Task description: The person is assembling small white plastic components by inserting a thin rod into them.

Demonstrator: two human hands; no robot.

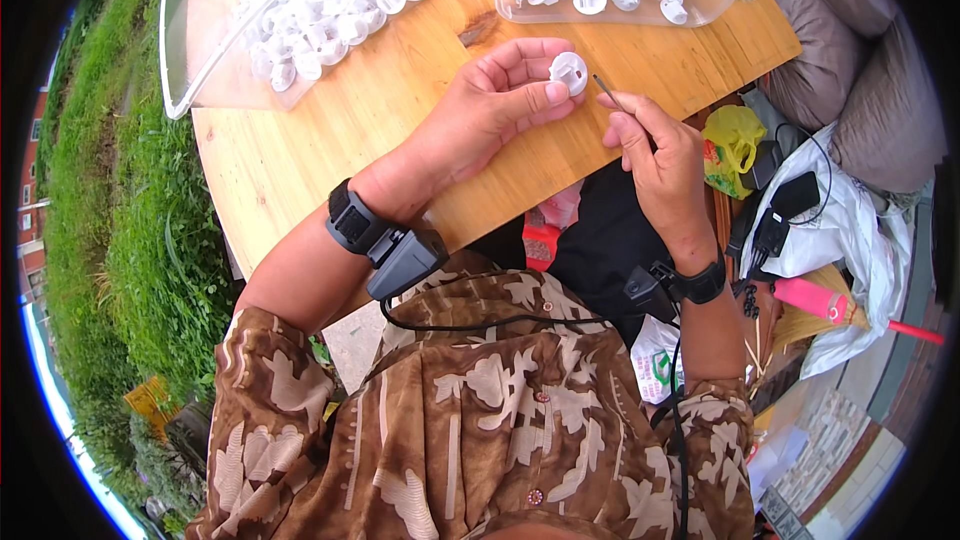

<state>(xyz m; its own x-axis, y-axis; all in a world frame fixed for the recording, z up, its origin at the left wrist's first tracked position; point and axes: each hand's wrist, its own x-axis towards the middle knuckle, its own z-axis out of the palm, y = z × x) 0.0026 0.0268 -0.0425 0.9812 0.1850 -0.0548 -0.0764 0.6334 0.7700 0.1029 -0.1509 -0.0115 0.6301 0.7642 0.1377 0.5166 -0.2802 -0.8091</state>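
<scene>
Between the thumb and fingers of my left hand (500, 95) is a round white plastic part (569, 72), its slotted face turned toward my right hand. My right hand (655, 145) pinches a thin dark tool (608, 92) with a narrow tip, like a small screwdriver or pick. That tip points at the white part and sits a little to its right, apart from it. Both hands are above the near right edge of the wooden table (380, 155).
A large clear bin (178, 60) at the far left holds many white parts (330, 15). Another clear bin (640, 18) at the back holds more. Right of the table are a yellow bag (735, 140), white sacking (835, 220) and a pink-handled broom (815, 300).
</scene>
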